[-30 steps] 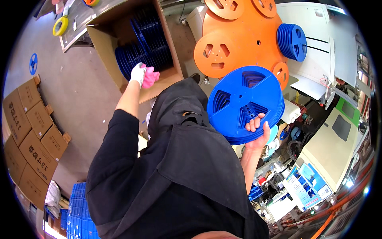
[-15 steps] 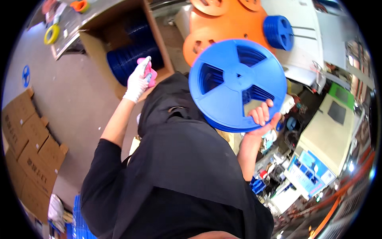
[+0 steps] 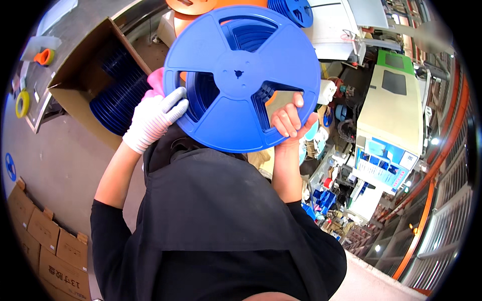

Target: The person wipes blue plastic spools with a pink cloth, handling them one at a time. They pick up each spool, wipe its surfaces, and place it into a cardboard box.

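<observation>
A stack of large blue plastic reels (image 3: pixel 231 118) stands tilted in front of my chest, its spoked face toward me. My bare right hand (image 3: pixel 291 120) grips the stack at the lower right, fingers hooked through a cutout and thumb outside the rim. At the left rim is my left hand (image 3: pixel 153 120) in a white glove, closed on a pink cloth (image 3: pixel 156 80) that shows behind its fingers. Its fingertips overlap the reel edge. To the left, an open cardboard box (image 3: pixel 75 103) holds a row of dark blue reels (image 3: pixel 118 103).
Orange reels (image 3: pixel 191 5) and another blue reel stack (image 3: pixel 296 11) lie beyond my reels. Yellow tape (image 3: pixel 22 104) and orange tape (image 3: pixel 44 57) are at the far left. Cartons (image 3: pixel 63 271) are stacked lower left; a blue reel (image 3: pixel 10 166) lies on the floor. A beige machine (image 3: pixel 389 105) stands right.
My left hand has come from the box's edge to the left rim of the reels, bringing the pink cloth. In view, the reels sit further left; my right hand keeps its grip.
</observation>
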A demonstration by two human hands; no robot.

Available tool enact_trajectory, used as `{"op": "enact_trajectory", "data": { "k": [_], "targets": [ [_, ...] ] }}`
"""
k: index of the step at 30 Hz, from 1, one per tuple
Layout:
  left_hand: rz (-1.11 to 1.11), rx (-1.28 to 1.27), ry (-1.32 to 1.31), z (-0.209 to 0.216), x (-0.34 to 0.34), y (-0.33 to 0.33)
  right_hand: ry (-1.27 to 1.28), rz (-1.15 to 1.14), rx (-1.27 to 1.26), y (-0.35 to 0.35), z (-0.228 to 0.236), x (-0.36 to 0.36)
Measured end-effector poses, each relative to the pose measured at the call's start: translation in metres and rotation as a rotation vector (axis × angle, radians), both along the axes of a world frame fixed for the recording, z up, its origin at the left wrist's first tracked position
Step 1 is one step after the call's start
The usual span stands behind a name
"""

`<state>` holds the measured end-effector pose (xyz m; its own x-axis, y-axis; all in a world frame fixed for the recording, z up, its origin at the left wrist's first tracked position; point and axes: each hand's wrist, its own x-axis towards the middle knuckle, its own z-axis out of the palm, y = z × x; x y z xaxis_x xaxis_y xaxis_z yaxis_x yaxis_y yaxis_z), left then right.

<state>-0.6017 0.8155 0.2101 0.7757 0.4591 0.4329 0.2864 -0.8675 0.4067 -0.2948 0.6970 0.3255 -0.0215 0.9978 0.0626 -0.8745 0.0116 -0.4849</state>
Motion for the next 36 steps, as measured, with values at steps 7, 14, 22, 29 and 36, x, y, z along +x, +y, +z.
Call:
{"op": "enact_trajectory", "data": {
  "k": [7, 14, 22, 29, 36],
  "targets": [
    [0.139, 0.041, -0.031, 0.017, -0.009, -0.004, 0.01, -0.092, -0.06, -0.004, -0.011, 0.002],
    [0.128, -0.753, -0.436, 0.009, -0.008, -0.005, -0.195, -0.228, -0.313, 0.004, -0.015, 0.013],
    [-0.104, -1.975, -1.155, -0.011, -0.03, -0.024, -0.4, -0.187, -0.456, -0.001, -0.019, 0.004],
    [-0.21, -2.161, -1.389, -0.035, -0.033, -0.033, -0.352, -0.19, -0.469, -0.014, -0.021, 0.006],
    [-0.204, -2.154, -1.411, -0.034, -0.035, -0.036, -0.346, -0.181, -0.496, -0.009, -0.023, 0.004]
  ]
}}
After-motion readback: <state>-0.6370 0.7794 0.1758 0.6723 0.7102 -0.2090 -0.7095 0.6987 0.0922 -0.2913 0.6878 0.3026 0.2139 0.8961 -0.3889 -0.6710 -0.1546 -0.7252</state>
